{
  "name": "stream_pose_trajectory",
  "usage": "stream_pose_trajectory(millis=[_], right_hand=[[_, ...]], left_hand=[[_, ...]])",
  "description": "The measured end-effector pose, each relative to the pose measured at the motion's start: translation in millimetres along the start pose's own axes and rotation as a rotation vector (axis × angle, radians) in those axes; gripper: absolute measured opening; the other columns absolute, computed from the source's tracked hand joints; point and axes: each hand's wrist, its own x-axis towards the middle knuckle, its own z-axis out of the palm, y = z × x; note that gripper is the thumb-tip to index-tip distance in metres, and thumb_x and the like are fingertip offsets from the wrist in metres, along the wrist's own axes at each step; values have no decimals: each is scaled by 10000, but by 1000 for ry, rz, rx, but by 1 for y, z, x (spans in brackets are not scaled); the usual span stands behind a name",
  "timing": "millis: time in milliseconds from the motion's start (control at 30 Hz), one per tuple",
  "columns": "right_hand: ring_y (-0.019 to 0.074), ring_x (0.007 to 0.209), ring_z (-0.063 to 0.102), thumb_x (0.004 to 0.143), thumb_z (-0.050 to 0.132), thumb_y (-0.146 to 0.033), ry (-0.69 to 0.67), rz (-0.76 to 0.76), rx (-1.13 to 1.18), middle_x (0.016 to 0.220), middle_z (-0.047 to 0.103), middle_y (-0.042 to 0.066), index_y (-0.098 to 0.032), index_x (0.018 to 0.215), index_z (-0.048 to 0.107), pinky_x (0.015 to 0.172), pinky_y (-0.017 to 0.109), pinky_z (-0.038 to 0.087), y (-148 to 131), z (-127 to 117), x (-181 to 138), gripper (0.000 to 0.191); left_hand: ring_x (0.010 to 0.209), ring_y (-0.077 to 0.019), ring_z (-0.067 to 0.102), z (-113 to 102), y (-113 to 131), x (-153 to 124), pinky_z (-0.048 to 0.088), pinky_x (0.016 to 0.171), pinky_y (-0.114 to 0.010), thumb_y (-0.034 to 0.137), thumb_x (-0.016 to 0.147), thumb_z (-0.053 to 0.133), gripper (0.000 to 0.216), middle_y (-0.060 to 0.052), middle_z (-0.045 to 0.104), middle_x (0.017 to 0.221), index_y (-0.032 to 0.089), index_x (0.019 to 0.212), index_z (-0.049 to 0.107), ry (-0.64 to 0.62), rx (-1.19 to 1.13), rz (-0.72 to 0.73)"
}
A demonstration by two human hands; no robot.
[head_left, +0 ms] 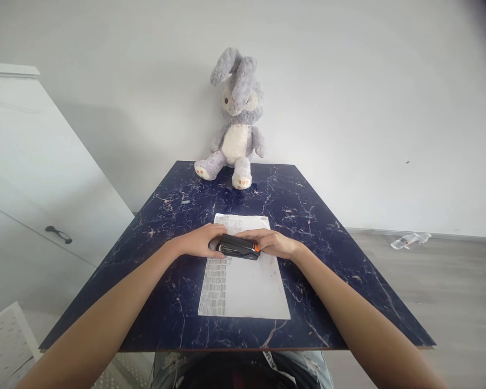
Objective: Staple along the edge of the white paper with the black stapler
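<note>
A black stapler with an orange end (238,247) lies across a white sheet of paper (247,286) on the dark blue marbled table (328,259). My left hand (200,240) is curled around the stapler's left end. Fingers of my right hand (273,241) wrap the stapler's right end and far side. Both hands rest low on the paper with the stapler between them.
A grey plush rabbit (235,127) sits at the table's far edge against the white wall. A white cabinet with a dark handle (58,233) stands to the left. An empty plastic bottle (409,240) lies on the floor at right.
</note>
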Motion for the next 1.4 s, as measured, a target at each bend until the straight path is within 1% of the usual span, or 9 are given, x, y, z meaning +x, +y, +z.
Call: stream_pose_trajectory(millis=[100, 267, 567, 667, 933, 1067, 1200, 1333, 1400], right_hand=[[285, 1352, 549, 681, 574, -158, -31, -14, 20, 1447, 633, 75, -188, 1344, 669, 1195, 442, 348, -1, -1, -2, 670], [279, 1448, 473, 710, 591, -178, -2, -4, -22, 1534, 561, 55, -220, 1415, 623, 1216, 438, 336, -2, -1, -4, 707], [246, 1037, 707, 892, 680, -228, 222, -267, -724, 1230, 738, 72, -220, 1404, 622, 942, 403, 559, -1, 35, 9, 516], [247, 1141, 695, 964, 574, -156, 330, -408, -913, 1314, 710, 85, -225, 1448, 578, 982, 412, 561, 2, 44, 9, 489], [275, 1514, 401, 1069, 387, -84, 361, -557, -1562, 1538, 545, 90, -236, 1519, 510, 1241, 546, 350, 9, 48, 12, 490], [295, 1494, 432, 1041, 403, -46, 467, -517, -1538, 1508, 577, 106, -207, 1475, 564, 1220, 540, 370, 8, 48, 15, 491], [303, 1334, 599, 898, 521, 6, 761, -429, -1193, 1382, 682, 89, -217, 1394, 641, 1140, 505, 449, 5, 40, 15, 557], [261, 1052, 729, 779, 683, -64, 503, -295, -762, 1165, 774, 26, -233, 1241, 736, 954, 373, 561, 4, 33, 12, 494], [248, 1007, 733, 768, 702, -83, 394, -266, -677, 1124, 780, 8, -239, 1214, 750, 919, 347, 565, 5, 34, 12, 475]], left_hand=[[1023, -280, 573, -10, -14, -6, 433, 868, -344, 720, 703, 801, 707, -80, 641, 1154, 245, 1208, 664, 14, -187, 23], [1235, -333, 568, -16, -27, -6, 436, 1022, -415, 836, 936, 326, 794, -167, 661, 1266, 188, 1202, 700, 280, -687, -7], [1242, -289, 632, 13, -14, 22, 451, 1088, -423, 566, 990, 573, 442, -151, 731, 1231, 154, 1016, 730, 683, -1079, -156], [1256, -262, 637, 14, -10, 22, 464, 1104, -409, 455, 1026, 530, 351, -155, 723, 1248, 151, 978, 698, 806, -1309, -292], [1010, -250, 716, 26, 3, 27, 574, 957, -388, 525, 1047, 461, 452, -151, 744, 1025, 147, 954, 690, 538, -1537, -326], [1058, -252, 728, 28, 2, 27, 565, 1020, -388, 210, 989, 601, 147, -159, 754, 1069, 110, 1018, 705, 628, -1467, -342], [1111, -274, 732, 17, -6, 21, 533, 1098, -456, 22, 927, 557, 189, -174, 753, 1071, 108, 1071, 646, 914, -1375, -403], [1115, -218, 734, 3, 0, 15, 530, 1105, -468, 129, 1029, 505, 131, -86, 742, 1122, 217, 1123, 529, 1280, -1126, -172], [1118, -231, 736, 1, 13, 15, 536, 1092, -496, 197, 1049, 522, 114, -83, 734, 1171, 238, 1155, 509, 1306, -964, -37]])
